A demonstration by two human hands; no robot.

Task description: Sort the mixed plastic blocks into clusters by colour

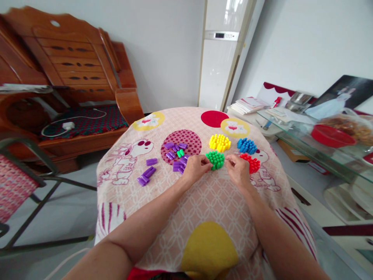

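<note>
A cluster of green pegs [216, 159] stands on the patterned cloth [204, 202] between my two hands. My left hand [196, 167] is curled with its fingertips against the left side of the green cluster. My right hand [238, 169] is pinched close to the cluster's right side; what it holds is too small to make out. Yellow pegs [220, 142], blue pegs [246, 146] and red pegs [251, 162] stand in bunches behind and to the right. Loose purple pegs [175, 155] lie scattered to the left, with one green peg [180, 153] among them.
A wooden bench [72, 77] with a charger cable stands at the left, a folding chair [26, 182] in front of it. A white appliance [221, 50] stands behind the table. A glass table [320, 144] with a red bowl and papers is on the right.
</note>
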